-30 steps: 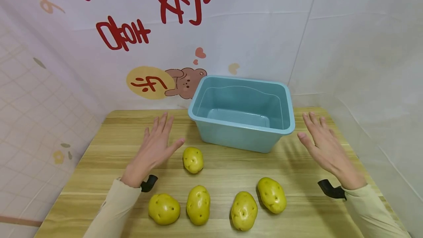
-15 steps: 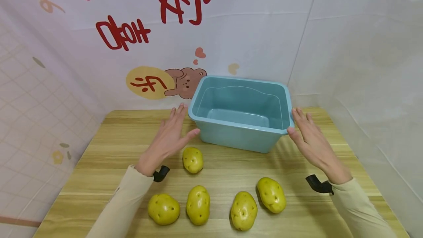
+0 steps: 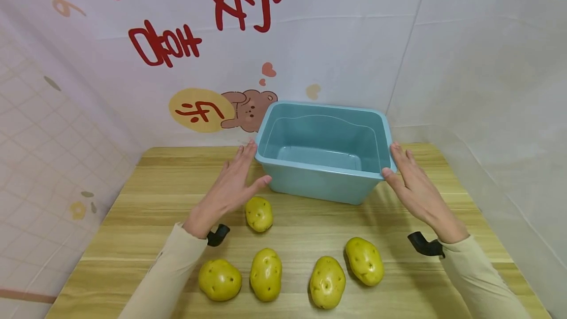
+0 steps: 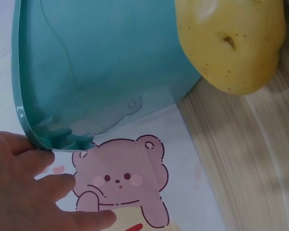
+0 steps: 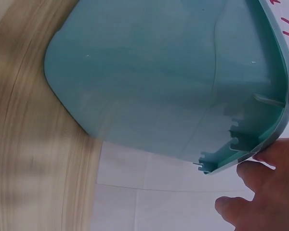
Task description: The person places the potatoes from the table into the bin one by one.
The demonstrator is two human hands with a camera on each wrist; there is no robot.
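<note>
A light-blue plastic bin (image 3: 319, 181) stands upright at the back of the table, with nothing inside it. My left hand (image 3: 228, 191), fingers fairly straight, touches the bin's left rim; in the left wrist view its fingertips (image 4: 33, 159) meet the rim's underside. On the opposite side my right hand (image 3: 414, 193) rests its extended fingers and thumb against the right rim, also seen from the right wrist with the bin wall (image 5: 135, 72). A yellow potato (image 3: 259, 214) lies just in front of the bin, near my left thumb.
Nearer me on the wooden table (image 3: 301, 238) lie several more potatoes: one at left (image 3: 220, 280), one beside it (image 3: 266, 274), and a pair right of centre, including the rightmost potato (image 3: 364, 261). A printed white curtain (image 3: 336, 38) hangs behind the bin.
Both hands have moved inward from the sides to the bin's rim. Since half a second ago the bin has shifted very slightly to the right. The potatoes have stayed in place.
</note>
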